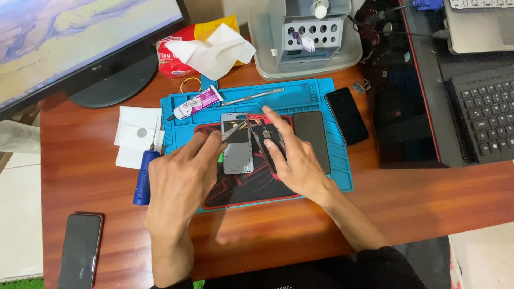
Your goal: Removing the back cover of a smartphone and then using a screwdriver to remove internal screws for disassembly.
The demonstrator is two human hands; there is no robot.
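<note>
Your left grip pinches a thin metal tool, probably tweezers, between thumb and forefinger, its tip resting on the upper end of the grey phone frame; your right grip is loosely spread with nothing clasped, its fingers pressing down on the dark phone body just right of that frame. Both pieces lie on the blue repair mat that covers the middle of the wooden counter, long axes running away from you, side by side and nearly touching. The frame sits ahead and slightly right of your left grip, so that hand is nearer to it, while the right holds its neighbour flat. Largest around you: a monitor at the far left, a laptop keyboard on the right, and a grey parts organiser at the back. A tissue pack lies behind the mat. A dark glass panel rests on the mat just beyond your right fingers, another phone at the mat's right edge, a third near your left elbow. A blue-handled screwdriver lies just left of your wrist over white paper, and a glue tube at the mat's top. Nothing stands between tool and frame.
</note>
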